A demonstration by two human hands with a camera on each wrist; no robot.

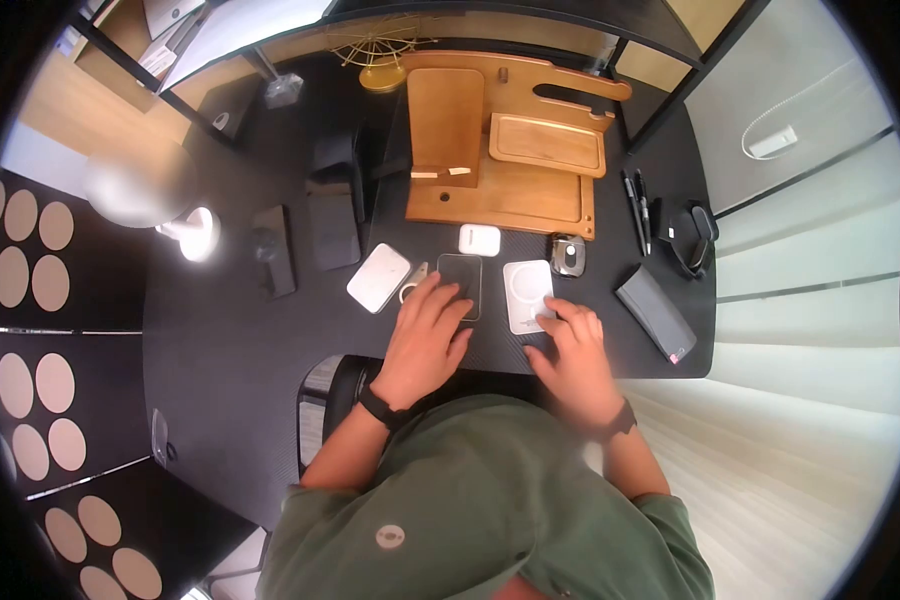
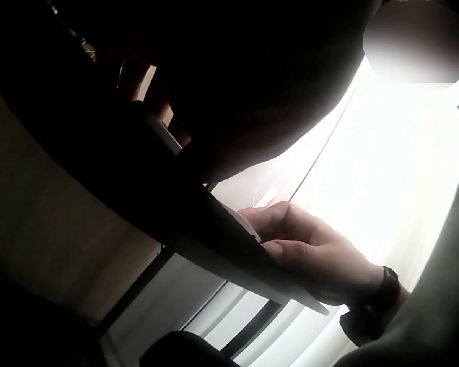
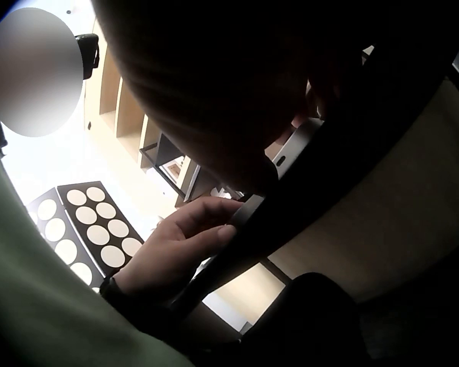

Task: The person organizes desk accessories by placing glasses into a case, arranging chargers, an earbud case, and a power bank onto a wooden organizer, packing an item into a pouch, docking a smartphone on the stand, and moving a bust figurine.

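Observation:
In the head view, my left hand (image 1: pixel 425 335) lies with its fingers over a dark, flat, phone-like rectangle (image 1: pixel 460 272) with a thin pale rim, its thumb off to the side. My right hand (image 1: pixel 580 355) touches the right edge of a white power bank (image 1: pixel 522 285) with a ring mark, thumb below its near edge. Left of the dark rectangle lie a white rounded slab (image 1: pixel 378 278) and a small ring-shaped piece (image 1: pixel 408 292). The left wrist view shows my right hand (image 2: pixel 321 252) at the desk edge; the right wrist view shows my left hand (image 3: pixel 176 245) there.
Behind stands a wooden desk organizer (image 1: pixel 500 200), with a small white case (image 1: pixel 480 240) and a dark glossy gadget (image 1: pixel 568 255) before it. Pens (image 1: pixel 638 210), a black strapped item (image 1: pixel 695 235) and a grey pouch (image 1: pixel 655 312) are on the right; a lamp (image 1: pixel 198 235) stands left.

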